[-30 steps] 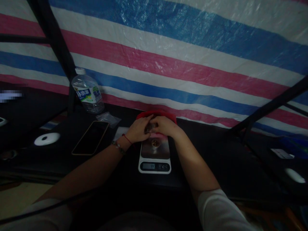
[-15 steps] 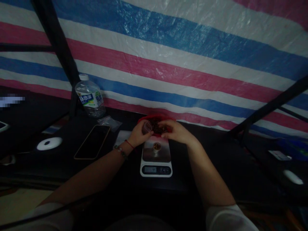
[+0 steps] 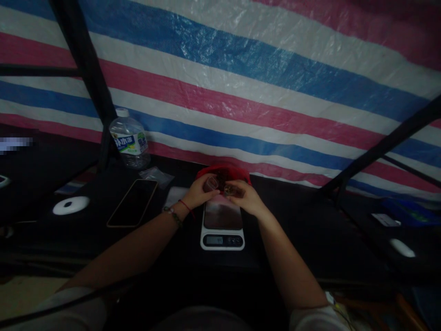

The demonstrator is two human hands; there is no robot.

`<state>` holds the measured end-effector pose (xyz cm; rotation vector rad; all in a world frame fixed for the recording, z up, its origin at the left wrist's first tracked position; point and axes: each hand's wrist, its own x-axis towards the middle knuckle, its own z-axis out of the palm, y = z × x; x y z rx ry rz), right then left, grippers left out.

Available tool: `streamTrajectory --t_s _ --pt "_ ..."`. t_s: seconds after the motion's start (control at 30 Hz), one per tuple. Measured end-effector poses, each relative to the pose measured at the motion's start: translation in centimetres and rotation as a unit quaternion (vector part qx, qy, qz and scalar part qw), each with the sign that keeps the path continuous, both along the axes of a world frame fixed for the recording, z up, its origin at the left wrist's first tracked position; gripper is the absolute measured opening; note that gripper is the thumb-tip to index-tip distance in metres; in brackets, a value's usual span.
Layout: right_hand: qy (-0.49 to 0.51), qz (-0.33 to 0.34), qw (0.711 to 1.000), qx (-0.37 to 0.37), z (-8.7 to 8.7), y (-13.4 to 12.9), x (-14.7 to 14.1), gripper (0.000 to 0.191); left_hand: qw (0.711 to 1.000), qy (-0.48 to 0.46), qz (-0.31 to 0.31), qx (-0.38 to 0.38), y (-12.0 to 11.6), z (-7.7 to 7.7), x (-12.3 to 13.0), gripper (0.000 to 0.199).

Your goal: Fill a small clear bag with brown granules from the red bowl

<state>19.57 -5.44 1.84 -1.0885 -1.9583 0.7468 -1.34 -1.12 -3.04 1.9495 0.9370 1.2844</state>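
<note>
At 12 o'clock of the scale (image 3: pixel 222 223) on the dark bench (image 3: pixel 303 239), the left hand (image 3: pixel 198 194) has its grip closed around a small clear cup (image 3: pixel 210 184). The right hand (image 3: pixel 243 196) pinches a small round container (image 3: pixel 228 189) just beside it, before the red bowl (image 3: pixel 237 172). A phone (image 3: pixel 132 202) and water bottle (image 3: pixel 129 140) lie toward 10 o'clock.

A blue band with white characters is seen on the label of the water bottle (image 3: pixel 129 139), but the characters are too small and blurred to be read. Faint digits are shown on the display of the kitchen scale (image 3: pixel 222 227), and they cannot be made out either. A patch at the left edge has been pixelated, so nothing can be read there. No other writing, brand or number can be read
</note>
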Motion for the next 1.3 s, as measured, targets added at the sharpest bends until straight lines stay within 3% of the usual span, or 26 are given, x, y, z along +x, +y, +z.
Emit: streamTrajectory --t_s 0.13,0.23,0.37,0.5,0.7,0.83,1.0,1.1,1.23,1.3 --pt "0.020 -0.030 0.999 0.012 0.6 1.3 -0.7 0.057 0.998 -0.009 -0.055 -0.004 -0.2 0.1 0.2 0.050" --pt "-0.012 -0.034 0.999 0.014 1.4 1.9 -1.5 0.051 0.999 -0.010 -0.054 -0.002 -0.2 0.1 0.1 0.051" --pt "-0.077 0.026 0.993 0.085 3.4 2.3 -2.4 0.031 0.999 -0.012 -0.047 -0.012 -0.2 0.1 0.2 0.053" --pt "-0.099 0.060 0.987 0.115 4.8 2.2 -3.2 0.036 0.998 -0.040 -0.040 -0.034 -0.2 -0.1 0.3 0.053" --pt "-0.035 0.049 0.997 0.049 2.9 2.1 -2.4 0.054 0.996 -0.077 -0.028 -0.040 0.0 -0.4 0.2 0.049" --pt "-0.006 0.003 1.000 0.026 1.1 1.6 -0.8 0.061 0.989 -0.117 -0.052 -0.068 0.4 -0.7 0.1 0.049" --pt "-0.067 0.014 0.998 0.011 -0.9 0.0 -0.2 0.042 0.944 -0.261 -0.126 -0.158 0.8 -0.9 -0.1 0.054" --pt "-0.134 0.043 0.990 -0.006 -1.4 -0.7 -0.1 0.042 0.909 -0.321 -0.165 -0.209 0.9 -0.7 -0.5 0.049" --pt "-0.097 0.052 0.992 0.057 -0.1 0.2 0.1 0.059 0.864 -0.366 -0.208 -0.275 1.1 -0.7 -0.9 0.038" --pt "-0.064 0.052 0.991 0.108 1.1 1.3 -0.3 0.054 0.844 -0.379 -0.233 -0.299 1.2 -0.8 -0.9 0.038"
